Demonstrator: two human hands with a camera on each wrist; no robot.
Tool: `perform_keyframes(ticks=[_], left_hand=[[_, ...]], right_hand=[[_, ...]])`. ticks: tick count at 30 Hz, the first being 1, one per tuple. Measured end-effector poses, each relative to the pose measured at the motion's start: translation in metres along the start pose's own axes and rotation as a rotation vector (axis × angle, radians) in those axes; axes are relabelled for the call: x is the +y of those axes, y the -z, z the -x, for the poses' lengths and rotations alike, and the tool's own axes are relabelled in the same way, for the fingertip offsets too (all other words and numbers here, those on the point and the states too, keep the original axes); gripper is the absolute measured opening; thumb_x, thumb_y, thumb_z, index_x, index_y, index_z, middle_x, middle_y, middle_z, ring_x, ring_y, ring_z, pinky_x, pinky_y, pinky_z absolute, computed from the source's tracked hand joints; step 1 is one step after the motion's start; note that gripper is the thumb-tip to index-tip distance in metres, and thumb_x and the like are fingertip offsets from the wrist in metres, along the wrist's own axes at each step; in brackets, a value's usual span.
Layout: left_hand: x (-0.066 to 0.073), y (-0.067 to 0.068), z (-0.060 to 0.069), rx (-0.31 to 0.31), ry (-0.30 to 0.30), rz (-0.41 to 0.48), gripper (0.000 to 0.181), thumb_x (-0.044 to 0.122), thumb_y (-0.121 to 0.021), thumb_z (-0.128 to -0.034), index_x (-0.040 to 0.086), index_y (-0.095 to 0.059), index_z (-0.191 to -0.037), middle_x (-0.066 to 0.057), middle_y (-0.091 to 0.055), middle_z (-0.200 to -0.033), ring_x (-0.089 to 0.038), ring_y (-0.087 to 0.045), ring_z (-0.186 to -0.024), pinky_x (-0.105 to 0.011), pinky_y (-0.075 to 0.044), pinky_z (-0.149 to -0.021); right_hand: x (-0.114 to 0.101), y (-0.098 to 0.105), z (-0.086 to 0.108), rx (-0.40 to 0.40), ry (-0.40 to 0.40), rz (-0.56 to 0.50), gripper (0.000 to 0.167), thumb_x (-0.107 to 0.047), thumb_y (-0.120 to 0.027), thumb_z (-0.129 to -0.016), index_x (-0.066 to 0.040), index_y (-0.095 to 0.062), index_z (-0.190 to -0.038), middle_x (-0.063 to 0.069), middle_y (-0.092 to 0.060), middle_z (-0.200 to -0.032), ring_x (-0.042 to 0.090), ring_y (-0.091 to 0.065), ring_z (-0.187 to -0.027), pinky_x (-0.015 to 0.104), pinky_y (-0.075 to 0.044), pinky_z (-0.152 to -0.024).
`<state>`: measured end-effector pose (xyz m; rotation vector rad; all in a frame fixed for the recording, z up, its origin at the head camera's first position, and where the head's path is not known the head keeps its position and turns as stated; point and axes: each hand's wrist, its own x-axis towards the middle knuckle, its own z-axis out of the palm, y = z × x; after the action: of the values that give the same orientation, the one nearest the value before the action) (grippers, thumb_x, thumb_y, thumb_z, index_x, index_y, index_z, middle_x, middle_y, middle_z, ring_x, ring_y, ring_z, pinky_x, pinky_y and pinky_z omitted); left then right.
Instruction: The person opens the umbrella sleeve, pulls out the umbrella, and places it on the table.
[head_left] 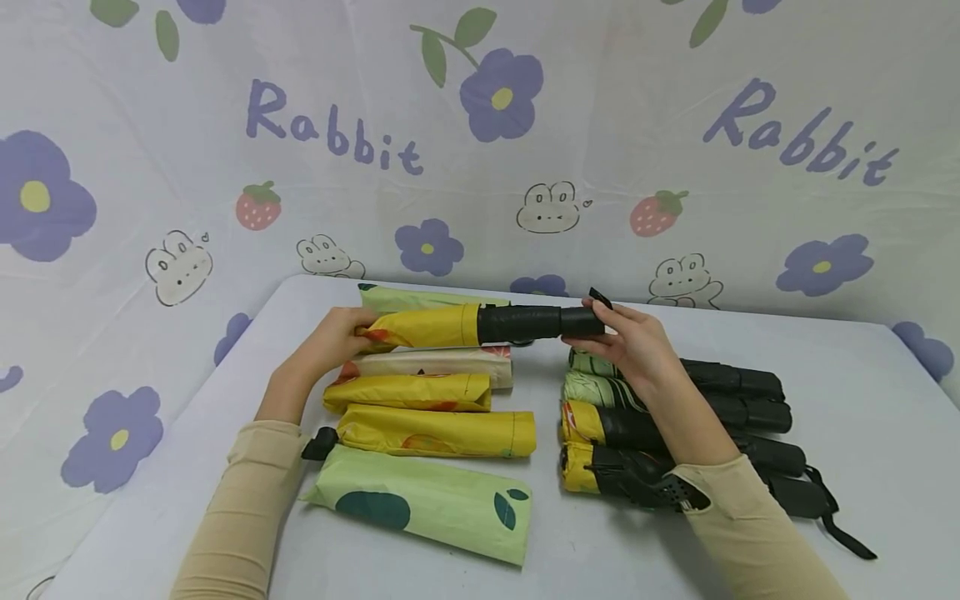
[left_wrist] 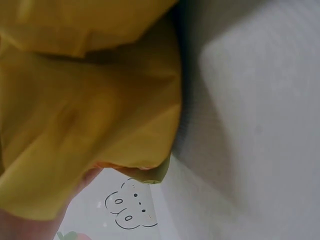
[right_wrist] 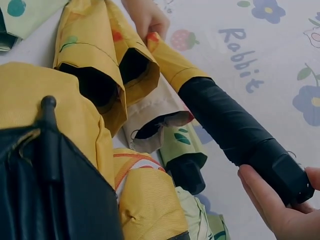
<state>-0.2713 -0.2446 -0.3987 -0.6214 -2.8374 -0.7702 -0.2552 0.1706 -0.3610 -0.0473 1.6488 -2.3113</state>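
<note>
A folded black umbrella lies level above the table, its left part inside a yellow sleeve. My left hand grips the sleeve's closed left end. At the other end my right hand holds the umbrella's handle between thumb and fingers. The left wrist view is mostly filled by creased yellow cloth. Below the held sleeve lie a cream sleeve and two yellow sleeves, one shorter and one longer. In the right wrist view both yellow ones gape open.
Several folded umbrellas lie stacked in a row under my right forearm, one with a black strap. A light green sleeve lies nearest on the left. Another green sleeve at the back has a black handle showing.
</note>
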Motion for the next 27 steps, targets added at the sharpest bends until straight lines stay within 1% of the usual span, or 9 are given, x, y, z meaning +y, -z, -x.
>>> perform_keyframes(ticks=[3, 5, 9, 11, 13, 16, 19, 21, 27], left_hand=[[-0.001, 0.001, -0.001, -0.010, -0.011, -0.001, 0.018, -0.007, -0.062, -0.0867, 0.007, -0.056, -0.077, -0.006, -0.051, -0.070, -0.018, -0.044, -0.068, -0.029, -0.037, -0.064], [-0.004, 0.003, 0.000, -0.006, -0.002, -0.026, 0.016, -0.005, -0.063, -0.0876, 0.006, -0.056, -0.077, -0.006, -0.050, -0.070, -0.018, -0.043, -0.067, -0.029, -0.036, -0.063], [-0.012, 0.007, 0.003, 0.022, 0.080, -0.058, 0.011, 0.004, -0.067, -0.0894, 0.005, -0.061, -0.080, -0.006, -0.052, -0.070, -0.018, -0.044, -0.065, -0.029, -0.036, -0.061], [-0.015, 0.009, 0.003, 0.030, 0.105, -0.056, 0.009, 0.006, -0.069, -0.0894, 0.005, -0.064, -0.082, -0.007, -0.056, -0.072, -0.018, -0.045, -0.066, -0.030, -0.038, -0.062], [-0.014, 0.010, 0.003, 0.008, 0.098, -0.035, 0.006, 0.009, -0.068, -0.0903, 0.004, -0.066, -0.087, -0.010, -0.060, -0.077, -0.021, -0.049, -0.068, -0.032, -0.042, -0.064], [-0.012, 0.010, 0.002, -0.033, 0.101, -0.005, 0.015, 0.011, -0.068, -0.0906, 0.003, -0.069, -0.104, -0.016, -0.068, -0.095, -0.026, -0.057, -0.082, -0.039, -0.050, -0.075], [-0.011, 0.010, 0.004, -0.058, 0.153, 0.056, 0.034, 0.014, -0.069, -0.0904, 0.005, -0.064, -0.123, -0.017, -0.067, -0.118, -0.029, -0.061, -0.102, -0.045, -0.051, -0.089], [-0.012, 0.010, 0.005, -0.056, 0.175, 0.095, 0.041, 0.016, -0.070, -0.0904, 0.006, -0.060, -0.129, -0.017, -0.064, -0.126, -0.031, -0.059, -0.108, -0.047, -0.051, -0.093], [-0.016, 0.009, 0.007, 0.021, 0.145, 0.089, 0.021, 0.004, -0.064, -0.0917, 0.002, -0.067, -0.112, -0.018, -0.068, -0.112, -0.031, -0.060, -0.101, -0.047, -0.052, -0.089]], right_hand=[[0.000, 0.002, 0.000, 0.014, -0.006, -0.014, 0.062, -0.021, -0.054, -0.100, -0.001, -0.028, -0.152, 0.013, -0.022, -0.162, 0.013, -0.069, -0.098, 0.033, -0.054, -0.095], [-0.001, 0.005, 0.000, 0.038, -0.019, -0.043, 0.059, -0.021, -0.055, -0.099, -0.003, -0.033, -0.150, 0.013, -0.023, -0.161, 0.019, -0.064, -0.110, 0.035, -0.053, -0.097], [-0.003, 0.017, 0.002, 0.094, -0.061, -0.150, 0.034, -0.018, -0.058, -0.097, -0.008, -0.058, -0.129, 0.010, -0.032, -0.152, 0.031, -0.041, -0.139, 0.039, -0.051, -0.099], [-0.005, 0.022, 0.003, 0.107, -0.072, -0.190, 0.020, -0.016, -0.059, -0.097, -0.010, -0.065, -0.115, 0.007, -0.037, -0.146, 0.030, -0.031, -0.146, 0.040, -0.052, -0.099], [-0.007, 0.027, 0.005, 0.105, -0.077, -0.226, 0.019, -0.014, -0.061, -0.095, -0.009, -0.066, -0.113, 0.005, -0.040, -0.143, 0.028, -0.028, -0.148, 0.041, -0.052, -0.098], [-0.009, 0.030, 0.006, 0.097, -0.056, -0.209, 0.025, -0.014, -0.063, -0.094, -0.008, -0.065, -0.118, 0.005, -0.043, -0.138, 0.028, -0.038, -0.140, 0.040, -0.054, -0.095], [-0.011, 0.033, 0.007, 0.092, -0.040, -0.183, 0.024, -0.015, -0.063, -0.094, -0.007, -0.065, -0.116, 0.005, -0.044, -0.132, 0.022, -0.055, -0.121, 0.039, -0.056, -0.091], [-0.011, 0.035, 0.007, 0.086, -0.034, -0.179, 0.019, -0.014, -0.062, -0.094, -0.007, -0.066, -0.112, 0.007, -0.044, -0.131, 0.018, -0.063, -0.106, 0.040, -0.057, -0.089], [-0.011, 0.042, 0.008, 0.077, -0.040, -0.253, 0.014, -0.011, -0.064, -0.093, -0.006, -0.071, -0.104, 0.005, -0.051, -0.125, 0.016, -0.071, -0.094, 0.044, -0.057, -0.087]])
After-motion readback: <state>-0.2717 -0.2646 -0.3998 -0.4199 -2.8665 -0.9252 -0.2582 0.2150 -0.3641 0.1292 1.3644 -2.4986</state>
